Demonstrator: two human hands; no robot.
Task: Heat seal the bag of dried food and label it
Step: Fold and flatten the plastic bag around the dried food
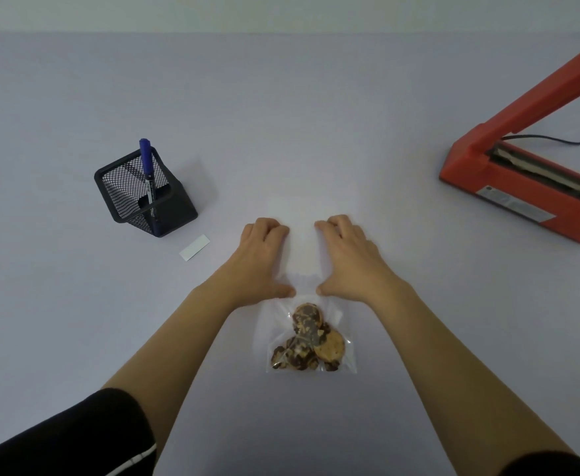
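Observation:
A clear plastic bag (304, 255) lies flat on the table in front of me, with several brown dried food slices (310, 340) bunched at its near end. My left hand (264, 259) and my right hand (347, 255) rest palm down on the bag's empty far half, one on each side, fingers curled at the far edge and thumbs pointing inward. An orange heat sealer (522, 187) stands at the right with its arm raised. A white label (194, 247) lies to the left of my left hand. A blue marker (147, 170) stands in a black mesh holder (144, 194).
The sealer's black cord (556, 139) runs off to the right behind it. The light grey table (281, 115) stretches far back to a pale wall.

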